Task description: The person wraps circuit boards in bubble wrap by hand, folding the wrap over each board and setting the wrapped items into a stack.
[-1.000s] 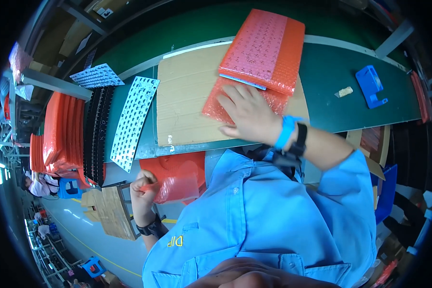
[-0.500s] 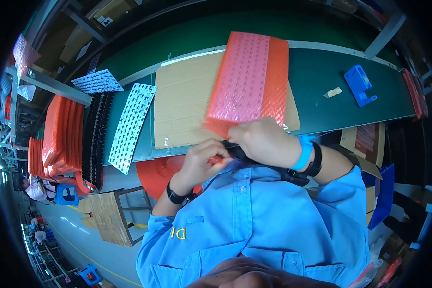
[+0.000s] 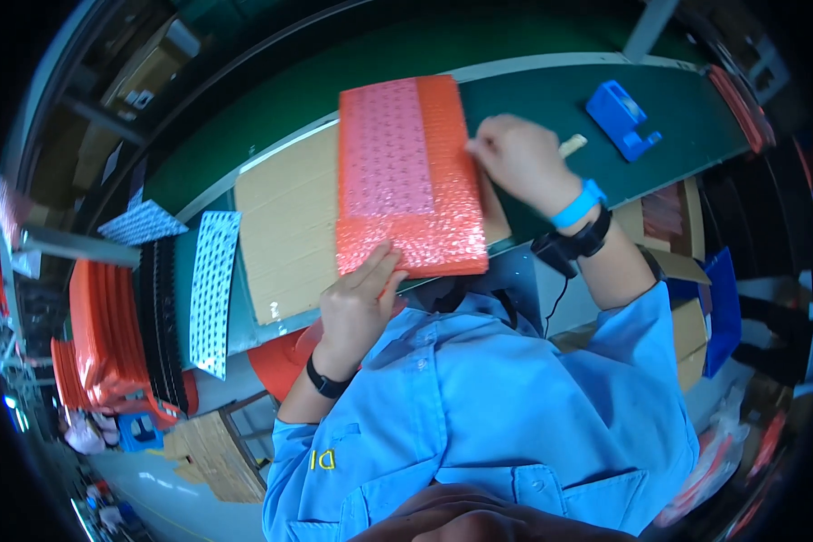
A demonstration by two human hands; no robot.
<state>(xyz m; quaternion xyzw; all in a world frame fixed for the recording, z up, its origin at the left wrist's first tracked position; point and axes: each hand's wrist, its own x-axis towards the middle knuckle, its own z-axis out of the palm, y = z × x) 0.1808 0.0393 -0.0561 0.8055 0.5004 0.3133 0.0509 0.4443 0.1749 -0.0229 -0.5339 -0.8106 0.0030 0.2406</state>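
Note:
A red bubble-wrap bag [image 3: 411,244] lies on a cardboard sheet [image 3: 289,208]. Through its film shows a perforated panel [image 3: 388,149], looking pink. My left hand [image 3: 361,294] rests on the bag's near left corner, fingers stretched flat over the wrap and thumb by the edge. Beside the bag's right edge is my right hand [image 3: 524,163], raised with its fingers curled together and slightly blurred; whether anything is in them is hidden. Just past that hand lies a small beige piece [image 3: 574,144], partly covered by it, and a blue tape dispenser [image 3: 623,117] stands farther right.
Left of the cardboard lie white perforated panels [image 3: 215,294], a row of black panels [image 3: 160,325] and a stack of red bubble-wrap bags [image 3: 108,325]. A metal post [image 3: 77,244] juts in at the left. Open cartons [image 3: 686,334] stand below the bench's right side.
The bag has turned straighter, and its near end now lies flat and folded. My left hand has gone from a pinch to resting on it; my right hand has moved up and right.

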